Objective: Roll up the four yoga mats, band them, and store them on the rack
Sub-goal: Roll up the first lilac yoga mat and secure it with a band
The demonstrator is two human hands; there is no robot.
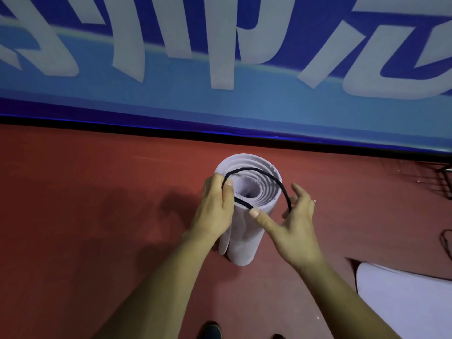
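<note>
While the rolled mat [244,231] stands upright, our left hand [215,206] clasps it at nine o'clock, thumb pinning the black band [244,169]; our spread right hand [296,223] hooks that band at three.

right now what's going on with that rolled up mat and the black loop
A person has stood a rolled lilac mat on end on the red floor and is stretching a black band open over its top. The left hand holds the band at the roll's left side, and the right hand spreads it on the right. The band is not yet around the roll. Another mat lies at lower right.
</note>
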